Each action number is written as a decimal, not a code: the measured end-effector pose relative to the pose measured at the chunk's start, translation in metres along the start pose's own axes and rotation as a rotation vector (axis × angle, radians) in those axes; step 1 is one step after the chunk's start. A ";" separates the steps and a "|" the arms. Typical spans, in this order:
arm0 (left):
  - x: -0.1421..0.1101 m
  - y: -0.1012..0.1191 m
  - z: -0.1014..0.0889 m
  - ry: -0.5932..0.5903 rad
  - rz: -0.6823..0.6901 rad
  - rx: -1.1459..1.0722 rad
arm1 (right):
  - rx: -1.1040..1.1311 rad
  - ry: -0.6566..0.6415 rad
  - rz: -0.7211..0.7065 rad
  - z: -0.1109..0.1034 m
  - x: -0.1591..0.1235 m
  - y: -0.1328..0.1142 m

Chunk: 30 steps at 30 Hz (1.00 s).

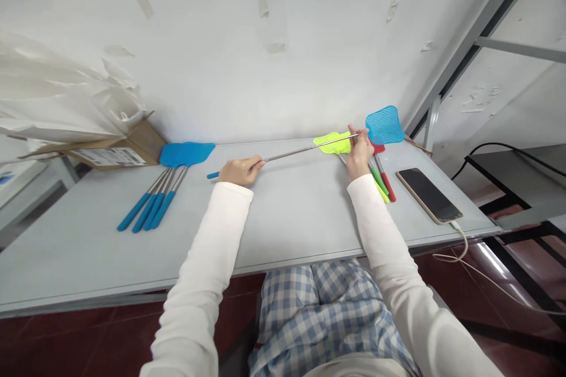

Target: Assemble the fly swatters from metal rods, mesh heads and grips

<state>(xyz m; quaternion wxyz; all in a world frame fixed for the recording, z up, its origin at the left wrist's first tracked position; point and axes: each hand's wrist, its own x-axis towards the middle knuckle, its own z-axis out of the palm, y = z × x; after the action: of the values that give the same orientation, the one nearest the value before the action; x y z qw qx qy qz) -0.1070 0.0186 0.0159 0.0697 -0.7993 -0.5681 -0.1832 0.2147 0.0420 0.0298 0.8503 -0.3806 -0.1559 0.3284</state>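
A blue fly swatter (384, 125) with a long, extended metal rod is held across the table between my hands. My left hand (241, 171) is closed around its blue handle, whose end pokes out to the left. My right hand (359, 154) grips the rod close to the mesh head, fingers pinched on it. Beneath and beside the right hand lie a yellow-green fly swatter (332, 142) and a red fly swatter (386, 179), with a green handle (380, 181) between. Several blue fly swatters (183, 155) lie fanned out at the left, rods short and handles toward me.
A cardboard box (128, 144) with white plastic sheeting stands at the back left. Near the right edge a phone (428, 194) lies plugged into a white cable (462, 235). The white wall (212, 59) rises behind the grey table (292, 218); a metal frame (469, 41) slants at right.
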 end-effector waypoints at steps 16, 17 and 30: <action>-0.017 -0.044 -0.012 0.262 -0.027 0.019 | 0.088 0.100 0.096 -0.012 0.010 -0.022; -0.017 -0.047 -0.011 0.278 -0.023 0.017 | 0.089 0.104 0.097 -0.012 0.010 -0.023; -0.012 -0.077 0.004 0.312 -0.138 0.103 | 0.056 0.006 0.081 -0.020 0.013 -0.024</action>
<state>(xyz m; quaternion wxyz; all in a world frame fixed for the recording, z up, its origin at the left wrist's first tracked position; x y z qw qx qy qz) -0.1811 0.0356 -0.0002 0.1850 -0.7157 -0.6125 -0.2799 0.2452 0.0282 0.0352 0.8471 -0.3638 -0.1284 0.3655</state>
